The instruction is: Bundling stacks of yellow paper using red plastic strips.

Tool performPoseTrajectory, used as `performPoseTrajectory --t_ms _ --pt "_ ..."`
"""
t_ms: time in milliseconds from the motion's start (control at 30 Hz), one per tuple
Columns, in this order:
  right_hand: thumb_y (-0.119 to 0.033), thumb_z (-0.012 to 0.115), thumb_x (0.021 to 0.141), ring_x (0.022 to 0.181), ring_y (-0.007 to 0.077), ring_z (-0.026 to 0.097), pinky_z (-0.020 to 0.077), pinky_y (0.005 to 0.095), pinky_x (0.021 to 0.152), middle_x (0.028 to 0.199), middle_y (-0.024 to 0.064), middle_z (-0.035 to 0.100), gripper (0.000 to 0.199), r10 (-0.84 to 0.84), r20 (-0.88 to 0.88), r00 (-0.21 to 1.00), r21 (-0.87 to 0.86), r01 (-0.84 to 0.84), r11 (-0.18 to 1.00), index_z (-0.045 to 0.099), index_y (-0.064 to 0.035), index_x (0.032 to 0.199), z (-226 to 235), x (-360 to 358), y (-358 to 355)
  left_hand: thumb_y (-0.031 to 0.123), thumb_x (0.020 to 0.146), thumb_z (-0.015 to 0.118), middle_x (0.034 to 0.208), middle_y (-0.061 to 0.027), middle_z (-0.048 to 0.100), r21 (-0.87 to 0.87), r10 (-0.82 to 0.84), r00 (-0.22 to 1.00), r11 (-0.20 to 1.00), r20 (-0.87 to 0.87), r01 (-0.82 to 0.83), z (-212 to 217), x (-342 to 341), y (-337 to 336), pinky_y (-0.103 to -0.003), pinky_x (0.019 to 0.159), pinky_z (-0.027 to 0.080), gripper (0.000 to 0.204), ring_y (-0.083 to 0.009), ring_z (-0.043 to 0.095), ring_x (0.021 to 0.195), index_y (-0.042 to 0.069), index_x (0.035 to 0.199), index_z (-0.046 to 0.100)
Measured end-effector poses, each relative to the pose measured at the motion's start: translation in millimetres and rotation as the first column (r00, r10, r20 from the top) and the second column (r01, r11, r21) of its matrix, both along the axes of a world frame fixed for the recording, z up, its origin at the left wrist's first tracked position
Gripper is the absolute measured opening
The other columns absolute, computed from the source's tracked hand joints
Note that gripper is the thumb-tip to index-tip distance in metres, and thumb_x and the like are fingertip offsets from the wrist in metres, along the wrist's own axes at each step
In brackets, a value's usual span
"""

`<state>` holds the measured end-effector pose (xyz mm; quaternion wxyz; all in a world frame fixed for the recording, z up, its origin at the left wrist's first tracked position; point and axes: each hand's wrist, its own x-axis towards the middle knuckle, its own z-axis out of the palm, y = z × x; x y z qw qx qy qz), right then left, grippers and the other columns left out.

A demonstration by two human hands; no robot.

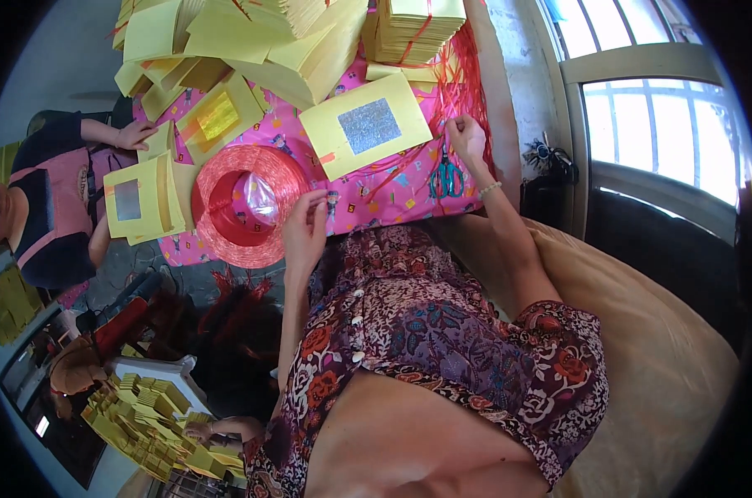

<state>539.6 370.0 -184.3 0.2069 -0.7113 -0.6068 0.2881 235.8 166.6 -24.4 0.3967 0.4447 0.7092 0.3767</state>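
My right hand (469, 139) is at the table's right side, fingers pinched together among loose red plastic strings (467, 83). Just below it lie teal-handled scissors (447, 179). My left hand (305, 232) is raised beside a big roll of red plastic string (212, 224), its fingers slightly bent and apart, with nothing visible in them. Between and beyond my hands lies yellow paper with a silver square (369, 126), flat on the pink patterned tablecloth (359, 199).
Tied yellow paper stacks (417, 29) and loose bundles (268, 58) fill the far side. At left, another person (61, 191) has a hand by more yellow paper (148, 199). A barred window (658, 124) is at right. Lower left, a further hand (198, 432) is near many yellow bundles.
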Motion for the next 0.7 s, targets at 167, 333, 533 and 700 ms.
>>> performPoseTrajectory --t_ms 167,333,533,700 --pt "-0.038 0.065 0.079 0.075 0.0329 0.065 0.0509 0.0414 0.069 0.077 0.0153 0.066 0.034 0.233 0.344 0.91 -0.047 -0.231 0.972 0.068 -0.0042 0.081 -10 2 6 0.01 0.092 0.053 0.094 -0.0111 0.065 0.01 -0.147 0.988 0.989 -0.046 0.147 6 26 16 -0.029 0.07 0.05 0.02 -0.0169 0.063 0.081 0.003 0.11 0.059" --pt "-0.037 0.065 0.081 0.065 0.0256 0.064 0.05 0.0383 0.06 0.073 0.0116 0.066 0.032 -0.022 0.069 0.997 -0.083 0.028 0.996 0.066 -0.0047 0.079 22 5 -12 0.011 0.093 0.052 0.096 -0.0076 0.065 -0.023 -0.261 0.963 0.964 0.067 0.263 16 31 3 -0.026 0.072 0.048 0.02 -0.0143 0.062 0.081 0.004 0.111 0.059" --pt "-0.02 0.06 0.091 0.052 0.003 0.045 0.0359 0.0183 0.047 0.063 -0.0039 0.052 0.018 -0.213 -0.852 0.478 -0.124 0.211 0.97 0.055 -0.0091 0.077 116 -44 -97 0.031 0.098 0.045 0.105 -0.0063 0.062 -0.184 -0.143 0.685 0.906 0.715 0.381 17 51 -9 -0.026 0.077 0.048 0.036 -0.0149 0.06 0.09 0.003 0.119 0.054" --pt "-0.022 0.056 0.093 0.06 0.0023 0.047 0.0379 0.0181 0.052 0.069 -0.0034 0.055 0.02 -0.272 -0.857 0.438 -0.252 0.104 0.962 0.055 -0.0075 0.08 169 -95 -171 0.044 0.096 0.045 0.116 -0.0113 0.057 -0.303 0.279 0.118 0.863 0.953 0.405 -4 72 4 -0.034 0.089 0.045 0.048 -0.022 0.056 0.103 0.005 0.124 0.05"
